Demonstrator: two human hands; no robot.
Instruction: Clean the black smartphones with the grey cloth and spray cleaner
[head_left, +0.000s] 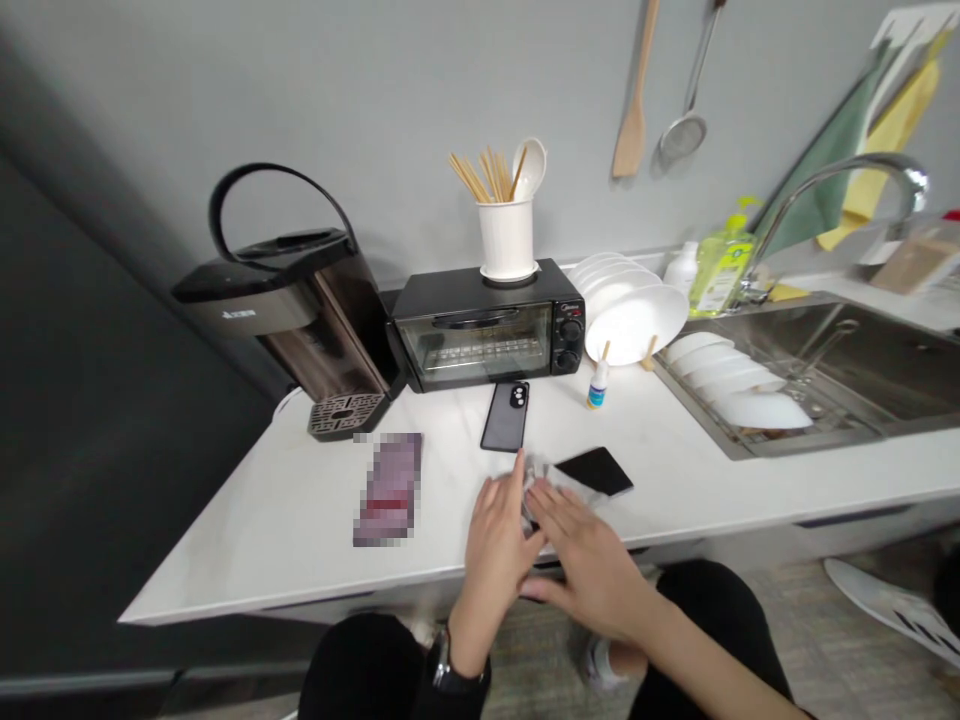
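Observation:
My right hand (581, 555) presses its fingers onto a thin greyish-white cloth (574, 482) near the counter's front edge. Close beside it, my left hand (499, 550) has its index finger stretched forward, and its thumb meets the right hand. Past the cloth's right side shows a flat black phone (604, 470), partly covered. A dark edge shows between my hands; whether it belongs to that phone I cannot tell. Just ahead of my left fingertip lies a dark phone case (505, 418) with camera cut-outs. Left of it is a blurred-out purple rectangular item (390, 490).
Along the wall stand a water dispenser (330, 320), a toaster oven (487, 330) topped by a chopstick holder (508, 240), and white plates (637, 320). A small spray bottle (598, 385) stands in front of the plates. The sink (862, 400) at right holds white dishes (757, 408).

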